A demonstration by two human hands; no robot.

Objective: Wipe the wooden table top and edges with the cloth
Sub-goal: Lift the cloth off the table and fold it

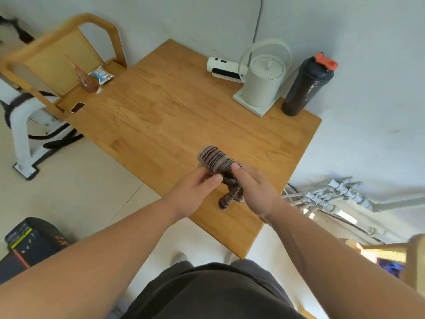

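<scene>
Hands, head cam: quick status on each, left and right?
Left hand: fingers closed on the striped cloth, above the wooden table.
Right hand: fingers also closed on the cloth, thumb pressing on top.

A white kettle on its base, a dark shaker bottle and a white device stand along the surface's far edge; a wooden chair sits at the left corner.

One cloth, two hands, one kettle, one bottle (dark, red lid), one counter.
</scene>
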